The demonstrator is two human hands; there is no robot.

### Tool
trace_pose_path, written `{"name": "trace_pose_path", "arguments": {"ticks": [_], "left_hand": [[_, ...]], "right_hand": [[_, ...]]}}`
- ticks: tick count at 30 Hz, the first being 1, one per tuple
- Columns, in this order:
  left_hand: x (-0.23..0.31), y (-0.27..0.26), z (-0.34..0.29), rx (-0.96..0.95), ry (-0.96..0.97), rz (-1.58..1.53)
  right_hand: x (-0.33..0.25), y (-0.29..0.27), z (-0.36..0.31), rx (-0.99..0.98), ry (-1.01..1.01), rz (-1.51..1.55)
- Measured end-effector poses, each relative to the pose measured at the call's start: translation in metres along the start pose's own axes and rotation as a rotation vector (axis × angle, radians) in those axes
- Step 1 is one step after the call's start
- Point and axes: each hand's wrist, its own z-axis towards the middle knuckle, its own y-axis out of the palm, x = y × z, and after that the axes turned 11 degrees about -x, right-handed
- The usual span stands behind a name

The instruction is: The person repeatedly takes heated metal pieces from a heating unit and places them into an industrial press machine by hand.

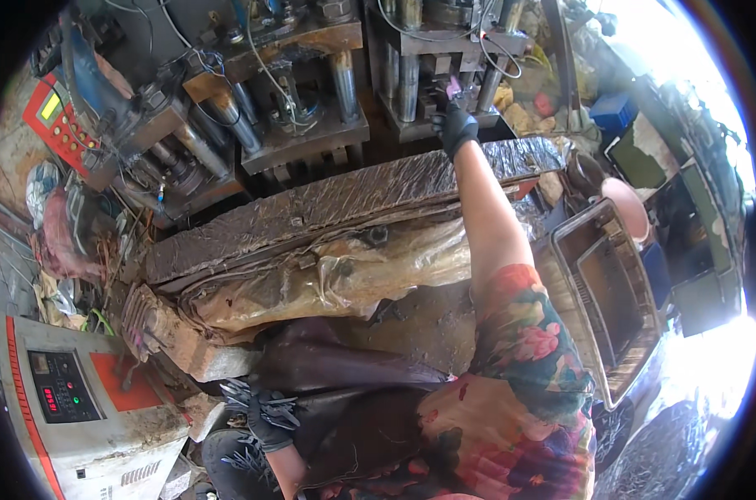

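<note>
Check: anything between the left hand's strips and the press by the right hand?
Yes: the ledge and, on its near side, the sheeting lie between strips and press. The right arm reaches over both; nothing visible stands between the right hand and the press.

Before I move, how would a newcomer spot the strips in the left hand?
Find the grey box with the red panel, lower left. Right of it, the black-gloved left hand holds a bunch of dark strips. Similar strips lie just below; only the bunch is gripped.
</note>
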Motion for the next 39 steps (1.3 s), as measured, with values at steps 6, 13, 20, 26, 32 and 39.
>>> {"name": "trace_pose_path", "arguments": {"ticks": [6,13,20,26,32,39], "left_hand": [[-0.004,-0.022,0.002,-0.062,-0.014,-0.067],[0.002,-0.047,0.002,-0.193,-0.069,-0.174],[0.004,-0.036,-0.004,-0.256,-0.076,-0.352],[0.006,-0.054,-0.011,-0.185,-0.006,-0.252],[0.003,-0.056,-0.013,-0.314,-0.066,-0.278],[0.009,-0.039,-0.017,-0.208,-0.032,-0.222]], "right_hand": [[-0.014,-0.046,0.008,0.027,0.014,0.055],[-0.036,-0.07,-0.087,-0.031,-0.085,-0.282],[-0.033,-0.106,-0.207,0.054,0.148,-1.314],[-0.041,-0.084,-0.223,-0.076,0.39,-1.697],[0.023,-0.042,-0.212,-0.188,-0.045,-0.701],[0.052,0.081,-0.194,-0.614,0.267,-0.134]]}}
